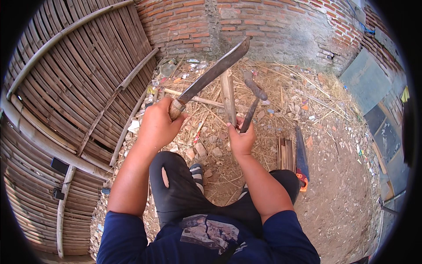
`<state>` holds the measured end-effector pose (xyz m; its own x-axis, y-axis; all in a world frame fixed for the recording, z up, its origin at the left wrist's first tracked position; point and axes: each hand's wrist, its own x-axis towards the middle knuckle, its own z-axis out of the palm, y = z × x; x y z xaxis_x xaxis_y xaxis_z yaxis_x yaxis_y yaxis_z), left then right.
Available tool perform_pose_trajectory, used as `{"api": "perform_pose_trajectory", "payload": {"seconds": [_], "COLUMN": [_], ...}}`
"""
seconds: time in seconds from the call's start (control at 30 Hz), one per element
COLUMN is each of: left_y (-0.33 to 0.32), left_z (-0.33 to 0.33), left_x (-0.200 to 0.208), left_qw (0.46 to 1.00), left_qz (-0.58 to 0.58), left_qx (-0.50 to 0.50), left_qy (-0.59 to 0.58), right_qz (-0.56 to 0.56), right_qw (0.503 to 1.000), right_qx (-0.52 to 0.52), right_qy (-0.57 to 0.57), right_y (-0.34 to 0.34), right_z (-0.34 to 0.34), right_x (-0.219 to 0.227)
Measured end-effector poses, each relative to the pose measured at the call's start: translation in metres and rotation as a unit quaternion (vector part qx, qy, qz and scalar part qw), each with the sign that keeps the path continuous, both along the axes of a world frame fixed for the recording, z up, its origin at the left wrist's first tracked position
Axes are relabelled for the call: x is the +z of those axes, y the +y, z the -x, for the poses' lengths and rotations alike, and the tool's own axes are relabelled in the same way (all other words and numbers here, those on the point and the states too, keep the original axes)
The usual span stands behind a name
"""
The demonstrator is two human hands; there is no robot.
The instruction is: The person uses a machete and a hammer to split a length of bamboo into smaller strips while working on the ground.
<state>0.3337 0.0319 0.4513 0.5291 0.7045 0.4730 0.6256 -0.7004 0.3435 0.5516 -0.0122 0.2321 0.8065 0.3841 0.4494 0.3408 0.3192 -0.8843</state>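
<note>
My left hand is closed round the wooden handle of a machete, whose dark, worn blade slants up and to the right. Its tip reaches past the upper end of a split wooden stick. That stick stands nearly upright in my right hand, gripped near its lower part. The same hand also holds the dark handle of a hammer, its curved, rusty-brown head raised to the right of the stick. In this view the blade crosses just above or behind the stick's top; whether they touch I cannot tell.
A handsaw with an orange handle lies by my right knee, beside several wooden strips. Rubble, straw and litter cover the ground. A bamboo wall stands at left, a brick wall ahead, grey panels at right.
</note>
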Motion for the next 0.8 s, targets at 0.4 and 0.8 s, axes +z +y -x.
{"api": "perform_pose_trajectory", "payload": {"seconds": [0.4, 0.8], "left_y": [0.004, 0.007], "left_z": [0.017, 0.05], "left_x": [0.014, 0.022], "left_qw": [0.996, 0.992], "left_qz": [0.001, 0.0], "left_qx": [0.061, 0.086], "left_qy": [0.067, 0.096], "right_qz": [0.035, 0.201], "right_qw": [0.997, 0.936], "right_qx": [0.022, 0.072], "right_qy": [-0.058, -0.28], "right_y": [-0.003, -0.134], "right_z": [0.004, -0.048], "right_x": [0.0, 0.223]}}
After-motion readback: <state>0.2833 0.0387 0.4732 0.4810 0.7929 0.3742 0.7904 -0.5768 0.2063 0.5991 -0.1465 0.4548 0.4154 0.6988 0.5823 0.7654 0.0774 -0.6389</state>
